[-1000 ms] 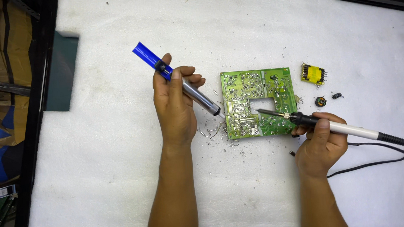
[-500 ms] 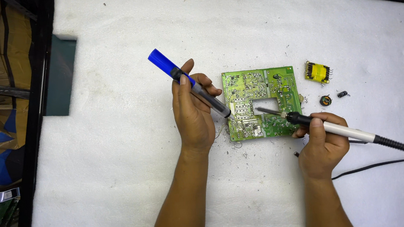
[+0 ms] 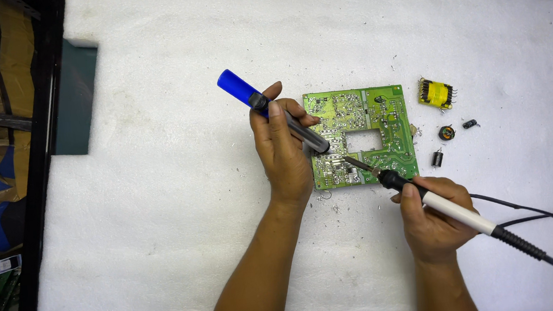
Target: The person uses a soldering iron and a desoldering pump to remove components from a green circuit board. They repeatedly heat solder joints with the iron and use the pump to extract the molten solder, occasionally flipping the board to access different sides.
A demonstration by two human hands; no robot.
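Small loose parts crowd the circuit board's right edge; left stays open

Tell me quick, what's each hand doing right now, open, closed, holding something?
Left hand: closed around the blue-capped desoldering pump, tip at the green circuit board.
Right hand: closed around the soldering iron, tip on the board.

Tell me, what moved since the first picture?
The left hand carried the blue-capped suction pump rightward until its tip reached the green circuit board, near the soldering iron tip. The right hand kept gripping the iron; board and loose parts stayed put.
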